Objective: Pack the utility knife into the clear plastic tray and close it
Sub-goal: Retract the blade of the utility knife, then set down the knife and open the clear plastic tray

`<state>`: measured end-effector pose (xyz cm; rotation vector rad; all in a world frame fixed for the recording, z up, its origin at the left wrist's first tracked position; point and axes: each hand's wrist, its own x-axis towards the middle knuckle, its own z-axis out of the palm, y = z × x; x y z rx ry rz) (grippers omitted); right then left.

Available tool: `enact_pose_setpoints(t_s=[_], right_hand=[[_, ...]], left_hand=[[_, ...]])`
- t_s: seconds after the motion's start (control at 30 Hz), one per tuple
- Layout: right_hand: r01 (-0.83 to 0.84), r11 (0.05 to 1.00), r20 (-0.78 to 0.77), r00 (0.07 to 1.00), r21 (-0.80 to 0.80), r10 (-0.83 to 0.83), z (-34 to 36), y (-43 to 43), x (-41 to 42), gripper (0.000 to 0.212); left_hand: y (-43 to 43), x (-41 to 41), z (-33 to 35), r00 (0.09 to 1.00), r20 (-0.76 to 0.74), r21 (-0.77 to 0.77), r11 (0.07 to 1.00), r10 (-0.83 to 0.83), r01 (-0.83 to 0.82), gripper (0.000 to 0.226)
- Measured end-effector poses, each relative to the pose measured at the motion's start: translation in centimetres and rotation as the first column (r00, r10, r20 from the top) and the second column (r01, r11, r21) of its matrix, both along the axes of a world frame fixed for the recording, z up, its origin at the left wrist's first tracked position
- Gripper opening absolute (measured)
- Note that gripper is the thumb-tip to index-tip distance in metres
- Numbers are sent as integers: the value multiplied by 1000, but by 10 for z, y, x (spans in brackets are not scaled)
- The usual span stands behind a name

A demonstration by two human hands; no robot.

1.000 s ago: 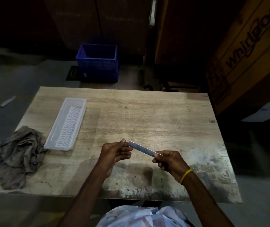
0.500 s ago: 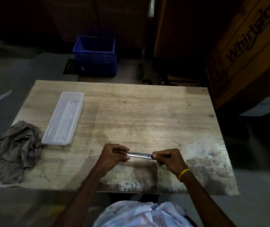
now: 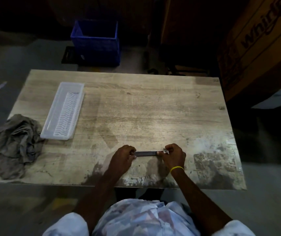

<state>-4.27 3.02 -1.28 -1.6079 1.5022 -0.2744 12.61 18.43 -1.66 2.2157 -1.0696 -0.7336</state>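
**Utility knife held at both ends above the near table edge**

The utility knife [image 3: 146, 153] is gripped at its two ends, level and lengthwise from left to right, over the near part of the wooden table [image 3: 136, 106]. Its left end is enclosed by the left hand [image 3: 123, 158], whose fingers are curled tightly around it. Its right end is pinched by the right hand [image 3: 174, 156], the fingers folded narrowly over a paler metal tip that shows just beside the knuckles. Only the middle stretch of the dark, slim body is seen between the two fists. Whether the knife rests on the table or is held slightly above it cannot be told. A yellow band [image 3: 177, 168] is worn on the right wrist.

The clear plastic tray [image 3: 63, 110] is laid on the far left part of the table, well apart from the knife and the hands. It is long and narrow, set slightly askew, and a wavy ribbed pattern is visible along its inside. It is open at the top and nothing is seen inside it.

A crumpled grey rag [image 3: 14, 142] is placed at the left edge of the table, just beside the near end of the tray. A blue crate [image 3: 96, 43] is stood on the floor beyond the far edge, and a printed cardboard box [image 3: 259, 48] is seen at the upper right.
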Motion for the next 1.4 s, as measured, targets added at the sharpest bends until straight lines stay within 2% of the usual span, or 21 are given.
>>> enact_pose_setpoints(t_s=[0.13, 0.27, 0.47, 0.6, 0.73, 0.8, 0.87, 0.97, 1.07, 1.13, 1.17, 1.23, 1.3, 1.4], right_hand=[[-57, 996, -78, 996, -63, 52, -2, 0, 0, 38], [-53, 998, -139, 989, -46, 47, -3, -3, -5, 43], [-60, 998, -154, 987, -21, 56, 4, -7, -4, 47], [-67, 998, -117, 991, -13, 65, 3, -9, -5, 48], [-68, 998, -72, 995, 10, 69, -2, -11, -11, 36], [-148, 985, -130, 982, -87, 136, -2, -8, -16, 26], [-336, 893, -256, 930, -300, 263, -2, 2, -20, 21], [-620, 646, -350, 785, -445, 511, -2, 19, -15, 43], [-857, 359, -487, 508, -370, 711, -10, 25, -4, 67], [-932, 243, -552, 355, -268, 754, -13, 29, -2, 78], [-952, 216, -563, 302, -215, 769, -15, 32, -4, 80], [-967, 210, -558, 255, -144, 790, -18, 35, -10, 81], [-967, 224, -564, 253, -122, 786, -17, 34, -16, 80], [-945, 303, -571, 319, -126, 756, -13, 23, -22, 76]], left_hand=[[-1, -1, -5, 996, 82, -24, 999, -26, 28, 19], [-1, 3, -9, 997, 73, -43, 999, -26, 29, 21], [0, 6, -10, 1000, 29, -45, 999, 11, -10, 28], [4, 11, -2, 1000, 7, -23, 1000, 0, 0, 42], [18, 39, 12, 977, 31, -79, 975, 212, -209, 35], [29, 63, 26, 931, 86, -146, 929, 355, -340, 29], [41, 93, 40, 861, 169, -224, 869, 480, -441, 26], [59, 146, 56, 717, 353, -311, 799, 601, -515, 34], [73, 191, 57, 625, 448, -223, 756, 640, -615, 65], [79, 209, 58, 627, 400, -80, 707, 668, -702, 93], [81, 216, 59, 646, 348, -4, 690, 680, -724, 104], [87, 229, 56, 699, 260, 135, 692, 666, -709, 120], [92, 236, 54, 732, 207, 211, 701, 650, -682, 126], [95, 230, 53, 737, 203, 226, 702, 645, -676, 117]])
